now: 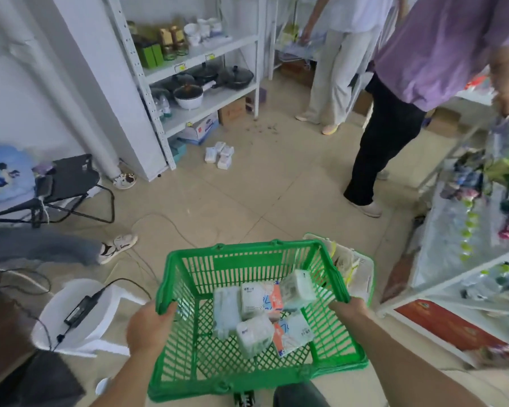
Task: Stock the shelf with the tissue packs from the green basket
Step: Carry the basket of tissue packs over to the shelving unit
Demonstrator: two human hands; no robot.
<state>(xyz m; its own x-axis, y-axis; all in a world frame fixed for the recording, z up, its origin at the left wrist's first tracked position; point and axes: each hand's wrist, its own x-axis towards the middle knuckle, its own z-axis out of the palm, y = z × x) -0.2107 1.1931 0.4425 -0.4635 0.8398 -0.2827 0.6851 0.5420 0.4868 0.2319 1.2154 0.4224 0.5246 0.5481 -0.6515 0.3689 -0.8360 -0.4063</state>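
Head view shows both hands holding a green basket. Left hand and right hand wrap fingers around its rim. Tissue packs lie inside.

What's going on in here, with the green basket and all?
A person is carrying a green basket through a small shop, left hand and right hand each gripping a side rim. Several tissue packs lie inside, none shelved yet. More packs sit on the floor by a white shelf unit. Two other people stand nearby.

Bright even indoor light, soft shadows; wide-angle bending, blur toward right edge
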